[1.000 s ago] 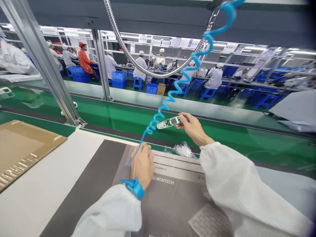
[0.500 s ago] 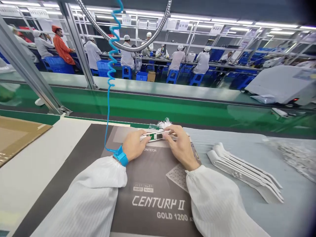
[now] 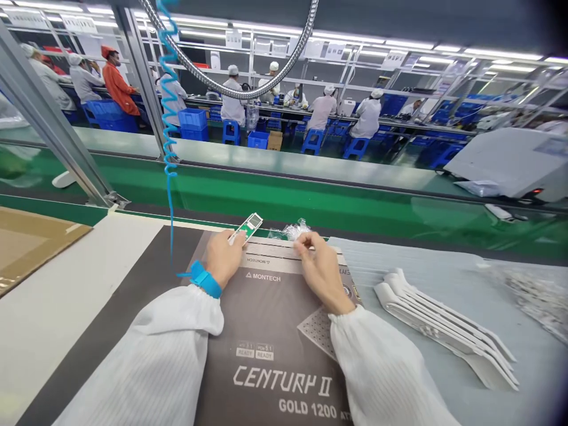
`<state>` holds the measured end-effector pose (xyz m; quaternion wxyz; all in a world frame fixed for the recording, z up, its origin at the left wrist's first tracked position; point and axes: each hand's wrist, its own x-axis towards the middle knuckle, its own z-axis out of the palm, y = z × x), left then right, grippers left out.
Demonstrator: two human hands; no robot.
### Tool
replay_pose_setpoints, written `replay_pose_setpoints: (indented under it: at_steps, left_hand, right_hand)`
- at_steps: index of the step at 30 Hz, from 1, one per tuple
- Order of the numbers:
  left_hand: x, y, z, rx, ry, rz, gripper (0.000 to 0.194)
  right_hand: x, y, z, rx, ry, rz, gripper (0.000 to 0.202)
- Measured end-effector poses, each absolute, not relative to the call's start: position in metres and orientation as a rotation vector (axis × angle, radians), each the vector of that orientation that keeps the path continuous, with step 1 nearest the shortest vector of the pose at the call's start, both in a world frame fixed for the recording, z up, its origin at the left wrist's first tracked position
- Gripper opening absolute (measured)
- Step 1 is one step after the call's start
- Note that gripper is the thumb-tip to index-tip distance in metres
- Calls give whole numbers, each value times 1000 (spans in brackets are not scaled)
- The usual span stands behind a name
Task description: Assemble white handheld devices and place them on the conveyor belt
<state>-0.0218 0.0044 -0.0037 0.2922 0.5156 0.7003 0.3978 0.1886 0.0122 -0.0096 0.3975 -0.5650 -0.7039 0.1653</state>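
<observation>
My left hand [image 3: 224, 255], with a blue wrist strap [image 3: 205, 279], grips a slim white casing with a green circuit board and small grey display [image 3: 252, 222]. The casing tilts up and to the right. Thumb and fingers of my right hand [image 3: 317, 260] are pressed together in a pinch; what is between them, if anything, is too small to tell. Just behind those fingertips lies a pile of clear plastic bits [image 3: 290, 231]. Both hands are above a dark printed box panel [image 3: 270, 319] lettered MONTECH and CENTURY II.
Several long white plastic shells [image 3: 444, 325] are stacked at right on a pale foam sheet [image 3: 381, 367]. Beyond them is a bag of small parts [image 3: 528, 284]. Cardboard [image 3: 35, 242] lies at left. A coiled blue cord [image 3: 168, 118] hangs ahead, before a green conveyor [image 3: 310, 198]. People work far behind.
My hands have moved apart. The casing went left with my left hand and turned upright-right, while my right hand let go of it and closed in a pinch near the plastic bits.
</observation>
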Motion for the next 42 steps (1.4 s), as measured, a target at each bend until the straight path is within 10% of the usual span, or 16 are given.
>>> replay_pose_setpoints:
  at_steps: [8,20,34,42]
  left_hand:
    - [-27,4,6,1053,1541,1283,43]
    - [-26,6,7,889,1358,1362,42]
    - [-20,3,14,789,1223,1362,38]
    - [-17,2,16,782,1163,1333,27]
  right_hand:
    - [213,81,1,-1883,-1855,132,15]
    - [370,-42,68,-2162,-2041,241,25]
    - [382,-142,14,-2316,-2013,-352,32]
    - [385,-146,26,-2462,-1820,-17,41]
